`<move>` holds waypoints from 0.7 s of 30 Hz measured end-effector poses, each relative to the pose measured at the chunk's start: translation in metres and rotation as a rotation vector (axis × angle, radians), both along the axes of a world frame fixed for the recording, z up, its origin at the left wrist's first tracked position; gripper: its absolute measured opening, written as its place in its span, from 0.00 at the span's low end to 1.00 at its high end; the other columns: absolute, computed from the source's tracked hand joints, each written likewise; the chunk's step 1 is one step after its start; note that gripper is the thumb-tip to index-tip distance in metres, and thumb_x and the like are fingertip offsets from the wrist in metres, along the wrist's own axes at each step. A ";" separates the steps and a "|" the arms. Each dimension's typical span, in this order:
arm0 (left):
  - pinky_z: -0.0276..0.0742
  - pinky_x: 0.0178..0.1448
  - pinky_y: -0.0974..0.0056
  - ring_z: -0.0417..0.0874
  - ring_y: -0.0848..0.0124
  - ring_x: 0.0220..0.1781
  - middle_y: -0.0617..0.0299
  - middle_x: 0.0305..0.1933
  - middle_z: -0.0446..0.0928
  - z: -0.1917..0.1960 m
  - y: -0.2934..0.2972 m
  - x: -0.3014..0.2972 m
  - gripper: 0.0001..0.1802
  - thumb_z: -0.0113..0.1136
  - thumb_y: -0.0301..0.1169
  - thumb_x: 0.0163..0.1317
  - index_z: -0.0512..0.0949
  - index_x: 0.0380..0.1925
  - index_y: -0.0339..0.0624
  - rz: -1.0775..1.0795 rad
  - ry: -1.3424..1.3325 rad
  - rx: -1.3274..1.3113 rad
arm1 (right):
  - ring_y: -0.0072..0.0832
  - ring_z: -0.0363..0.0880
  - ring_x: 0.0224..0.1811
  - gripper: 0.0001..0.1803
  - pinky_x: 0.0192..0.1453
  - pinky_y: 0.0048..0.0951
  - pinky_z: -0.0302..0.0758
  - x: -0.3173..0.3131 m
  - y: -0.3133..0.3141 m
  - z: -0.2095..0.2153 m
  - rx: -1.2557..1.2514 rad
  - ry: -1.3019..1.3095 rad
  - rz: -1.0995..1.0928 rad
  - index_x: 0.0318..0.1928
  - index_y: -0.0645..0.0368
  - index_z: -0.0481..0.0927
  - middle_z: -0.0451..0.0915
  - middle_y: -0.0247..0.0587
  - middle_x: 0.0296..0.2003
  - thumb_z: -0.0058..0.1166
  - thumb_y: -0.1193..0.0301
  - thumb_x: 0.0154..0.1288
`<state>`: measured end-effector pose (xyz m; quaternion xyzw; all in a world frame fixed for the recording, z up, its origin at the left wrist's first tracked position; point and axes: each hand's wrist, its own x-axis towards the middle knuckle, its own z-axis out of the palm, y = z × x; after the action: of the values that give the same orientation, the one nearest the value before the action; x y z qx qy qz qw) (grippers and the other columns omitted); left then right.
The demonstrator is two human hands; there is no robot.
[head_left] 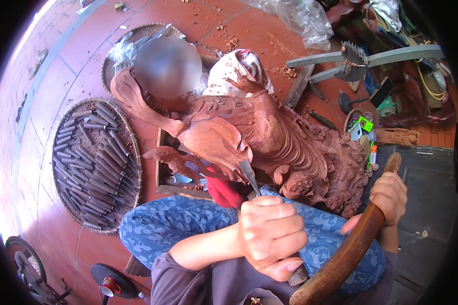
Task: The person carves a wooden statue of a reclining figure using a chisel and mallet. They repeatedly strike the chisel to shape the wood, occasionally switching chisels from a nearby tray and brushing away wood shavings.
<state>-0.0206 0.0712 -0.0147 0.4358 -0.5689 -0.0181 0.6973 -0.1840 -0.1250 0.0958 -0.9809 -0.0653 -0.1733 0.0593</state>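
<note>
1. Nearest, the left hand [272, 236] is clenched around a chisel [250, 177], its blade touching the reddish wooden carving [269, 137] propped over the knees.
2. Right hand [389, 195] grips a wooden mallet [348, 251]; carving looks under way, and a strike calls for steady aim.
3. Round woven tray [132, 147] on the left holds many chisels [94, 162].
</note>
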 end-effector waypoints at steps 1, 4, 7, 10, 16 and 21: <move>0.62 0.23 0.64 0.71 0.66 0.20 0.61 0.21 0.70 0.001 0.000 0.000 0.18 0.51 0.44 0.55 0.75 0.18 0.41 -0.002 0.014 0.003 | 0.31 0.74 0.25 0.37 0.27 0.30 0.74 -0.001 0.000 0.000 0.002 0.002 0.000 0.33 0.53 0.69 0.71 0.33 0.27 0.75 0.42 0.33; 0.59 0.22 0.65 0.69 0.70 0.17 0.65 0.18 0.70 0.003 -0.003 -0.001 0.21 0.44 0.43 0.60 0.77 0.17 0.43 0.047 0.032 0.016 | 0.31 0.74 0.25 0.35 0.27 0.31 0.74 -0.003 -0.004 -0.004 0.008 0.002 0.027 0.33 0.54 0.69 0.72 0.34 0.27 0.77 0.48 0.36; 0.58 0.21 0.65 0.67 0.71 0.16 0.66 0.16 0.68 0.002 -0.008 -0.005 0.22 0.41 0.42 0.61 0.77 0.16 0.44 0.092 0.049 0.012 | 0.33 0.74 0.24 0.28 0.27 0.34 0.74 -0.006 -0.011 -0.010 -0.017 -0.009 0.060 0.34 0.55 0.69 0.72 0.36 0.26 0.77 0.60 0.42; 0.57 0.21 0.65 0.67 0.70 0.16 0.66 0.16 0.67 0.003 -0.012 -0.006 0.20 0.43 0.41 0.60 0.76 0.15 0.45 0.094 0.065 0.011 | 0.35 0.73 0.24 0.22 0.28 0.36 0.75 -0.007 -0.016 -0.009 -0.071 -0.020 0.049 0.34 0.57 0.69 0.73 0.38 0.25 0.73 0.73 0.45; 0.57 0.21 0.64 0.67 0.70 0.16 0.65 0.17 0.67 -0.001 -0.013 -0.008 0.18 0.45 0.40 0.58 0.74 0.14 0.45 0.120 0.038 0.013 | 0.37 0.73 0.23 0.20 0.28 0.38 0.75 -0.008 -0.023 -0.018 -0.023 -0.099 0.072 0.32 0.58 0.68 0.72 0.40 0.25 0.70 0.78 0.44; 0.57 0.22 0.65 0.67 0.70 0.16 0.65 0.17 0.66 -0.001 -0.015 -0.008 0.17 0.45 0.40 0.58 0.73 0.14 0.45 0.149 0.023 0.010 | 0.37 0.72 0.23 0.20 0.27 0.39 0.74 -0.008 -0.027 -0.022 0.021 -0.135 0.137 0.33 0.58 0.67 0.72 0.41 0.25 0.69 0.79 0.45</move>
<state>-0.0291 0.0567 -0.0159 0.4800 -0.5266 0.0261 0.7012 -0.1916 -0.1522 0.0740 -0.9595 -0.1344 -0.2355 0.0765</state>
